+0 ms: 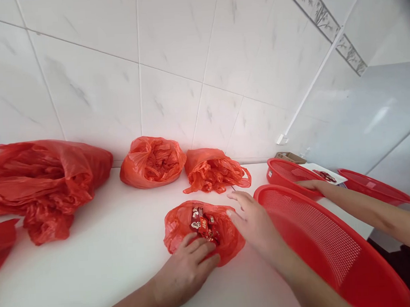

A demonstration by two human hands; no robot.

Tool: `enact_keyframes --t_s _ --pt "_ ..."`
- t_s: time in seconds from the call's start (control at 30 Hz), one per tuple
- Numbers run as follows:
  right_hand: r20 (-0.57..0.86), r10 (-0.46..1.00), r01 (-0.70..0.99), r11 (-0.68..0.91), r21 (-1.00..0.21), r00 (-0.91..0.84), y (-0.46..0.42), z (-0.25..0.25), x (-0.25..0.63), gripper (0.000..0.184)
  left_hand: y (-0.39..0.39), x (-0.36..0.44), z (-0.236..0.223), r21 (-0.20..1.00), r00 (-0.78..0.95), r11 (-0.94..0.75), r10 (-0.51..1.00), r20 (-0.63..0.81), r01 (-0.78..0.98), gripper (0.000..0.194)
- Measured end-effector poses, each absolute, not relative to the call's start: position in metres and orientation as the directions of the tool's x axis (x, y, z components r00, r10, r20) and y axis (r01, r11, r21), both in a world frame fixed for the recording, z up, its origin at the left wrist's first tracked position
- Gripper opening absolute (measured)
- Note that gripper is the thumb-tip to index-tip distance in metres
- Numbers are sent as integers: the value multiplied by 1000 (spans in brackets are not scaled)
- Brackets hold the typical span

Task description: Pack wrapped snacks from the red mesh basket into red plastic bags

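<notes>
Three red bags (50,177) (153,161) (215,169) are lined up along the wall on the white counter (103,252). Before them, an open bag (179,222) of wrapped snacks (205,225) is touched by the left hand (184,270), its fingers loosely curled; the right hand (254,220) is held half-open at the rim, beside a red basket (310,235).

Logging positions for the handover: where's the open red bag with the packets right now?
Head view, just right of centre: the open bag sits on the white table, left of the large red basket.
</notes>
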State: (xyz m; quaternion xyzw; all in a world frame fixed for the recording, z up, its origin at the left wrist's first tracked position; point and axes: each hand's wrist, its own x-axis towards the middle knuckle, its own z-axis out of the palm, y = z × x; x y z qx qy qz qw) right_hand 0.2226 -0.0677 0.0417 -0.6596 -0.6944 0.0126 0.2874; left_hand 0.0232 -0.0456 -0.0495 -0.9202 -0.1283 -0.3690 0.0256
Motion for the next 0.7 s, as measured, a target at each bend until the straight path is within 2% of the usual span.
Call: enact_keyframes --t_s 0.1,0.2,0.3,0.37,0.43,0.53,0.6,0.7 --pt "448 880 893 64 -445 160 -81 -7 219 54 -34 12 -41 62 552 -889 334 764 453 32" --pt "424 849 854 -59 -517 316 -85 -45 219 62 -19 -3 -33 255 388 -740 575 720 623 39" --pt "334 847 802 -165 -573 413 -85 -57 223 53 -10 -18 -26 456 314 -532 825 470 713 60" --pt "254 855 763 -222 -607 451 -86 -56 227 43 -7 -27 -22 547 320 -415 910 264 728 69" --pt "187 872 746 -255 -615 452 -86 -53 232 29 -4 -33 -18 645 370 -372 917 147 667 62" --pt "111 924 764 -231 -602 367 -85 -47 237 15 2 -37 -6 841 341 -345 917 208 416 42" --pt "115 935 763 -199 -615 336 -86 -38 237 17 8 -37 8 906 266 -327 929 256 269 39" --pt "217 898 725 -147 -672 384 -91 -13 232 24 13 -38 39 934 196 -339 929 314 108 41"
